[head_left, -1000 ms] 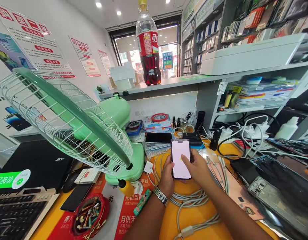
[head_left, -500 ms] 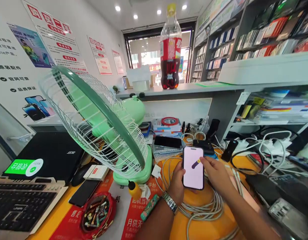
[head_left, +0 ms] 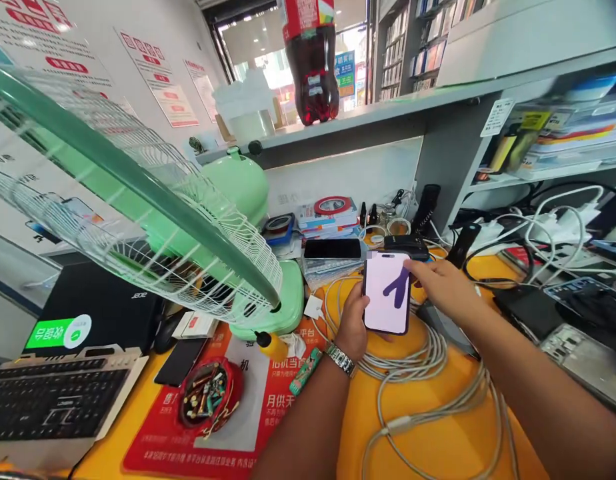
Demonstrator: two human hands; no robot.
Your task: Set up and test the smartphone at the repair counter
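My left hand (head_left: 353,317), with a metal-band watch (head_left: 341,359) on the wrist, is closed around the left side of a smartphone (head_left: 378,313). The phone stands upright, its pale pink screen facing me with a dark purple Y-shaped mark on it. A fingertip of my right hand (head_left: 438,283) touches the screen's upper right corner; that finger is stretched out and the hand holds nothing. Beneath both hands lies a coiled grey cable (head_left: 433,357) on the yellow tabletop. Another dark phone (head_left: 333,249) rests just behind the held one.
A green fan (head_left: 233,280) stands left of my hands, near a red bowl (head_left: 235,393) of small batteries, a yellow bottle (head_left: 273,345) and a keyboard (head_left: 53,400). Cables and chargers (head_left: 558,227) crowd the right. A cola bottle (head_left: 315,73) stands on the shelf behind.
On the screen the short purple stroke has become a larger Y shape, and the right fingertip has moved to the upper right corner. The view has tilted down and shifted.
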